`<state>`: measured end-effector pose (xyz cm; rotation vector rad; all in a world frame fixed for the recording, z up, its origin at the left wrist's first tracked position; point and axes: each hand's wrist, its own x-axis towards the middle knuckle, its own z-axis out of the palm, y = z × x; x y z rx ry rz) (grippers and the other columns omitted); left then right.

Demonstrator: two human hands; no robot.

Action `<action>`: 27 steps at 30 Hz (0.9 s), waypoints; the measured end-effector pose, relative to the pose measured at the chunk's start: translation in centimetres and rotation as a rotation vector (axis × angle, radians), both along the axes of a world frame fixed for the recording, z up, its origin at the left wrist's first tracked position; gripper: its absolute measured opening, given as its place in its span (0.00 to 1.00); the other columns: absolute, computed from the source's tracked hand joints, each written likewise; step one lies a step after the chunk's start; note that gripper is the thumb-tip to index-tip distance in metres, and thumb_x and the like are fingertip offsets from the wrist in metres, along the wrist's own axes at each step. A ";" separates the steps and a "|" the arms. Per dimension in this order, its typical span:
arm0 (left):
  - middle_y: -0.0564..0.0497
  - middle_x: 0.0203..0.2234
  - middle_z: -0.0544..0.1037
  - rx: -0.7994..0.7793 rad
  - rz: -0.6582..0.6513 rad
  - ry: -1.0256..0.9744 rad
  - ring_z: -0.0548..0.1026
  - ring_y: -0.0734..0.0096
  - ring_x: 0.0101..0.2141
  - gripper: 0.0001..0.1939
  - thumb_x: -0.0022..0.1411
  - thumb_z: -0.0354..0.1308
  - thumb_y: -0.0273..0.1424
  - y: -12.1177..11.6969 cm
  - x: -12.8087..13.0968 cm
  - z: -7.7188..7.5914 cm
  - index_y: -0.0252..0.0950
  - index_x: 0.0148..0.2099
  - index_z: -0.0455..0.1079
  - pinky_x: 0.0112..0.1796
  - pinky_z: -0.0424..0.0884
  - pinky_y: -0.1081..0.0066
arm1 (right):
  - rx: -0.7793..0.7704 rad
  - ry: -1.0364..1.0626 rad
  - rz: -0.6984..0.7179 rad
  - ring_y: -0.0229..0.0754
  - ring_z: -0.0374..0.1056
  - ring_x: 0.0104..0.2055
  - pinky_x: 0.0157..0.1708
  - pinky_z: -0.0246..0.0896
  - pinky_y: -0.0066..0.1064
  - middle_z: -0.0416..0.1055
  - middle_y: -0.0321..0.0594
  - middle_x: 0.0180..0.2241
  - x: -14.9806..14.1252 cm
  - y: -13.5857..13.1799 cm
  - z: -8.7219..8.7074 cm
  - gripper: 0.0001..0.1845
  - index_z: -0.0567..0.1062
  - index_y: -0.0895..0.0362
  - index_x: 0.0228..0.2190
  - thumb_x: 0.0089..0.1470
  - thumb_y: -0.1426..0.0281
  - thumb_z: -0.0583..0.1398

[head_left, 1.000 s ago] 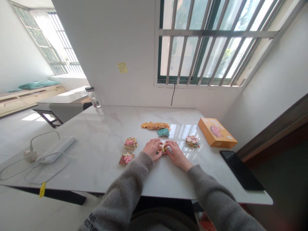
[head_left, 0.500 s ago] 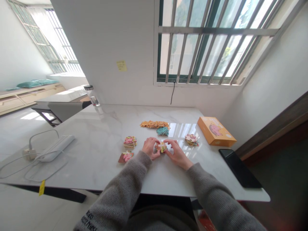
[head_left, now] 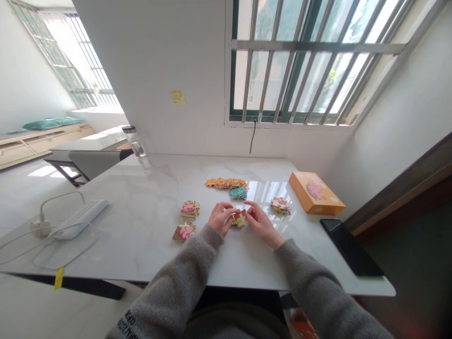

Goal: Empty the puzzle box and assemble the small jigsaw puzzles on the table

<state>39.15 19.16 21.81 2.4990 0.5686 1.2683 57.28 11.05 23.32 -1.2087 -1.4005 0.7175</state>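
At the far left of the white marble table (head_left: 148, 197) lies a white power strip (head_left: 79, 219) with its cable, and a glass water bottle (head_left: 136, 143) stands at the upper left corner. Left of centre are a stack of jigsaw pieces (head_left: 189, 209) and, nearer the edge, a joined pink-patterned section (head_left: 183, 231). The left hand (head_left: 221, 219) has its fingers curled, their tips at the left edge of a small joined puzzle cluster (head_left: 240, 218) lying flat mid-table; whether they grip it, I cannot tell. The right hand (head_left: 262, 225) sits just right of the cluster, fingers loosely parted, holding nothing visible. Above lie a row of orange pieces (head_left: 226, 183) and a teal pile (head_left: 238, 193). Further right are another stack (head_left: 280, 205), an orange puzzle box (head_left: 316, 193) and a black tablet (head_left: 349, 247).
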 end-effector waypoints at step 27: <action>0.46 0.45 0.77 -0.020 0.028 0.024 0.72 0.58 0.45 0.12 0.56 0.65 0.33 -0.6 -0.2 0.8 0.40 0.44 0.71 0.46 0.67 0.59 | 0.198 -0.437 -0.023 0.48 0.67 0.49 0.48 0.67 0.44 0.72 0.44 0.49 1.1 -1.2 1.2 0.24 0.68 0.50 0.55 0.58 0.63 0.64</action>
